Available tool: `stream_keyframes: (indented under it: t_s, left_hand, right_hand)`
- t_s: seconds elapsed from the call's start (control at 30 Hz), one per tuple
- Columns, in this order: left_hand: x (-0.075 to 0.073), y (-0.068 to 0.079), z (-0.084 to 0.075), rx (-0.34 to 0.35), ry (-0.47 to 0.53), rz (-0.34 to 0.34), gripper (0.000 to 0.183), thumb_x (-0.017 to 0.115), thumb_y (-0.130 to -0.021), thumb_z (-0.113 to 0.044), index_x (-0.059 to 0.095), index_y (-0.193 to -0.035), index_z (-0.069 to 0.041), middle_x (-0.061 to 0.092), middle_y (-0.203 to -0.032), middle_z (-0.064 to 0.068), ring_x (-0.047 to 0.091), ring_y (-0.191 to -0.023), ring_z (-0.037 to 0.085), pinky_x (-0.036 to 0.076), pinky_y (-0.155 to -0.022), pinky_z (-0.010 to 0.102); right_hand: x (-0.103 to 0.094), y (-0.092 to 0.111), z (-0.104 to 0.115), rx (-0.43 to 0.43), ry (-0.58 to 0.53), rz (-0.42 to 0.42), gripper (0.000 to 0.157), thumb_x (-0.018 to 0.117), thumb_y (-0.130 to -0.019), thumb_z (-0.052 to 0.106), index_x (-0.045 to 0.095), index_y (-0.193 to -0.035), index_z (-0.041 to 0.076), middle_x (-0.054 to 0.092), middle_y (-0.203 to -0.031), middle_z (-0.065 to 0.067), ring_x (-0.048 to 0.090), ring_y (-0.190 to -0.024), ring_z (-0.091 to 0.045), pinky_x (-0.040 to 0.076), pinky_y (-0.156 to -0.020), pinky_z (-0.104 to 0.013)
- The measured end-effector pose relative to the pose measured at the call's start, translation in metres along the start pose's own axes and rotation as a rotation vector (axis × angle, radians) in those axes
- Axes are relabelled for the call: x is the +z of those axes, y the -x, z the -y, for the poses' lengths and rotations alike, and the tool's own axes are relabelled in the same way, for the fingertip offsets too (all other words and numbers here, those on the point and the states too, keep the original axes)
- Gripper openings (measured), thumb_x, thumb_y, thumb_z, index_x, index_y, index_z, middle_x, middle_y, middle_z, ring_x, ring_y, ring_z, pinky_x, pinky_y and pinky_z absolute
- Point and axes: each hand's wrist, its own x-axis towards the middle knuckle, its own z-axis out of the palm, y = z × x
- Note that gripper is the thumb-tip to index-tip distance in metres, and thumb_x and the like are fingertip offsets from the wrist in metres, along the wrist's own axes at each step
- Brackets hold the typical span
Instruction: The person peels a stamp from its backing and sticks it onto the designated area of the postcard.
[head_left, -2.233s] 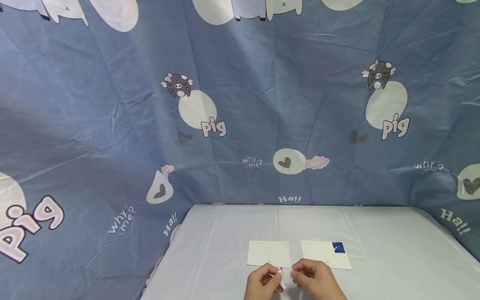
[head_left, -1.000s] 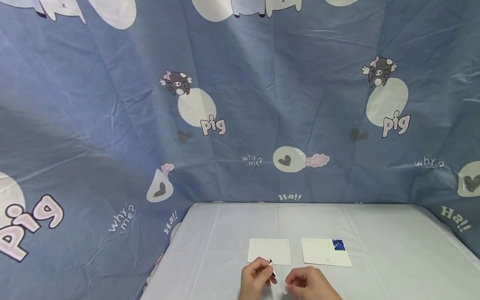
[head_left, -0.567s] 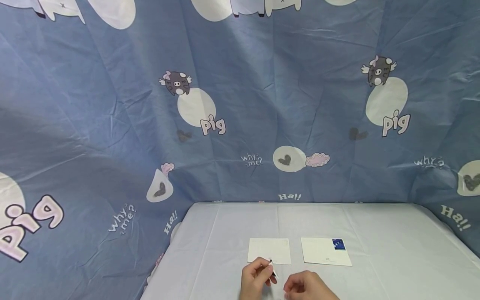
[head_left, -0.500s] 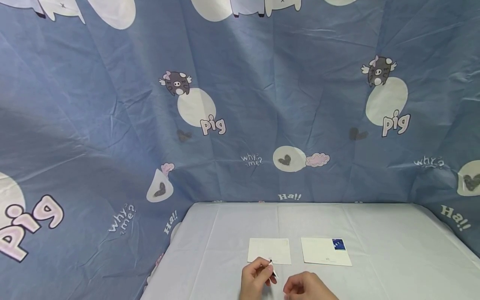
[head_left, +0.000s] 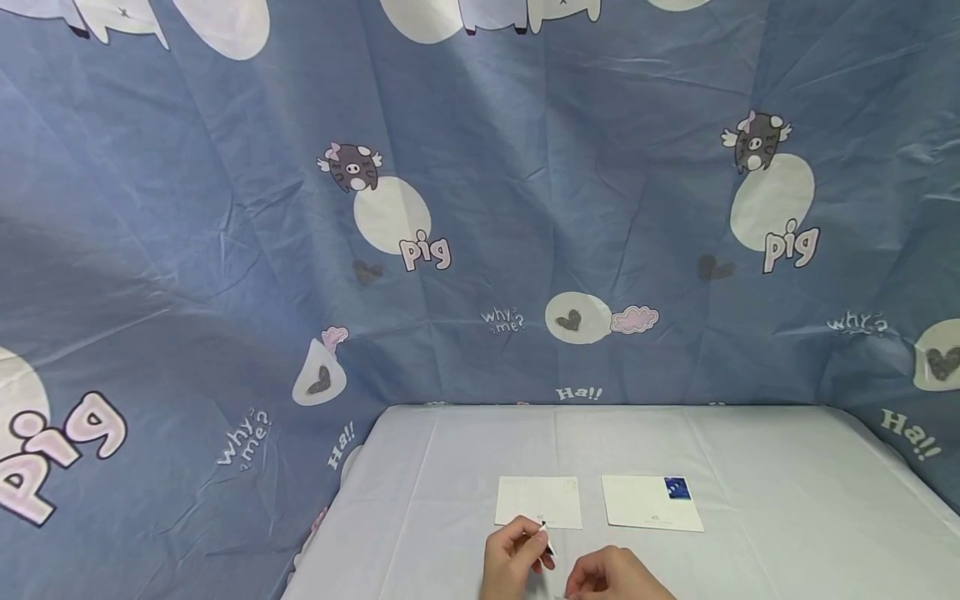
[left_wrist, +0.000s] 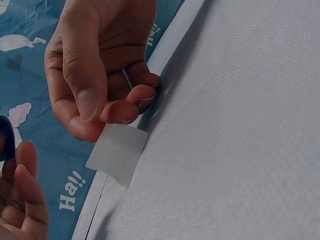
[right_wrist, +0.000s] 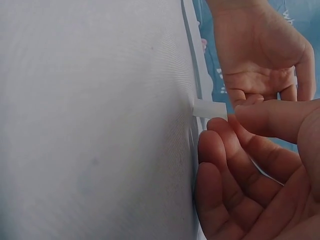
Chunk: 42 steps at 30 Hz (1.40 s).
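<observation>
Left wrist view shows the small white slip [left_wrist: 117, 153] pinched between the thumb and curled fingers of the left hand [left_wrist: 97, 75], hanging just above the pale tablecloth [left_wrist: 240, 125] near the table's front edge. It looks thin and limp, perhaps a sticker or its backing; the pictures do not settle which.

The right hand [right_wrist: 255, 175] sits just beside it, fingers loosely curled and holding nothing. In the right wrist view only the slip's edge [right_wrist: 210, 108] shows past the fingertips.

The grip takes only the slip's upper edge, so I judge it could slide out or curl over on itself. If one face is sticky, it could cling to a fingertip or to the cloth.

In the head view the two hands [head_left: 517, 560] [head_left: 611, 575] work close together at the bottom edge. Just beyond lie two cards side by side, a plain one [head_left: 538, 502] and one with a blue patch [head_left: 651, 502]. A careless reach could nudge the nearer card askew.
</observation>
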Motion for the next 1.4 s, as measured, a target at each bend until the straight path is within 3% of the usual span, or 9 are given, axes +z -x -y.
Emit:
stream_keyframes:
  t_s: [0.23,0.43,0.63,0.97,1.1,1.33,1.4]
  left_hand:
    - [0.002,0.002,0.000,-0.042,-0.011,0.017,0.016,0.066,-0.091,-0.006,0.065,-0.084,0.008,0.067,-0.068,0.018,0.064,-0.055,0.012,0.049,-0.052,0.025]
    - [0.003,0.003,0.000,-0.048,-0.039,0.037,0.017,0.067,-0.091,-0.007,0.065,-0.083,0.007,0.063,-0.067,0.030,0.065,-0.054,0.014,0.048,-0.052,0.023]
    - [0.003,0.005,0.000,-0.068,-0.038,0.058,0.016,0.068,-0.091,-0.008,0.066,-0.086,0.007,0.064,-0.069,0.028,0.065,-0.056,0.013,0.048,-0.052,0.023]
    - [0.004,0.003,0.007,-0.011,-0.066,0.130,0.015,0.070,-0.090,-0.008,0.068,-0.085,0.006,0.063,-0.079,-0.002,0.061,-0.062,0.005,0.049,-0.056,0.019]
    - [0.005,0.003,0.009,-0.027,-0.088,0.120,0.013,0.072,-0.088,-0.008,0.071,-0.082,0.003,0.061,-0.077,-0.004,0.064,-0.064,0.007,0.051,-0.058,0.020]
    - [0.007,0.003,0.007,-0.065,-0.114,0.096,0.002,0.071,-0.086,-0.001,0.072,-0.085,-0.002,0.064,-0.080,-0.002,0.064,-0.064,0.009,0.054,-0.060,0.024]
    - [0.009,0.003,0.005,-0.075,-0.120,0.095,0.009,0.069,-0.083,0.004,0.071,-0.086,-0.004,0.065,-0.082,0.000,0.063,-0.065,0.009,0.055,-0.061,0.025]
  right_hand:
    - [-0.005,0.000,0.005,-0.018,0.100,-0.108,0.005,0.071,-0.086,0.011,0.075,-0.088,0.013,0.067,-0.073,0.009,0.058,-0.063,-0.005,0.049,-0.058,-0.023]
    - [-0.008,0.002,0.013,0.018,0.136,-0.209,0.019,0.078,-0.085,0.017,0.073,-0.103,0.014,0.065,-0.078,0.008,0.061,-0.066,-0.011,0.051,-0.060,-0.025]
    - [-0.007,0.002,0.016,0.048,0.080,-0.213,0.030,0.081,-0.083,0.023,0.071,-0.109,0.011,0.066,-0.082,0.004,0.065,-0.068,-0.016,0.053,-0.061,-0.027]
    - [-0.003,0.003,0.014,-0.053,0.141,-0.250,0.026,0.081,-0.085,0.036,0.075,-0.101,0.016,0.065,-0.079,0.012,0.064,-0.066,-0.007,0.054,-0.060,-0.025]
    - [-0.004,0.002,0.016,-0.066,0.141,-0.241,0.022,0.078,-0.088,0.035,0.075,-0.101,0.017,0.066,-0.080,0.012,0.063,-0.068,-0.006,0.054,-0.061,-0.025]
    - [-0.010,0.003,0.017,-0.015,0.157,-0.223,0.011,0.069,-0.095,0.026,0.075,-0.097,0.017,0.071,-0.085,0.011,0.061,-0.075,-0.006,0.051,-0.066,-0.024]
    - [-0.011,0.002,0.017,-0.004,0.141,-0.219,0.011,0.069,-0.095,0.025,0.075,-0.096,0.016,0.070,-0.084,0.010,0.061,-0.075,-0.006,0.051,-0.066,-0.025]
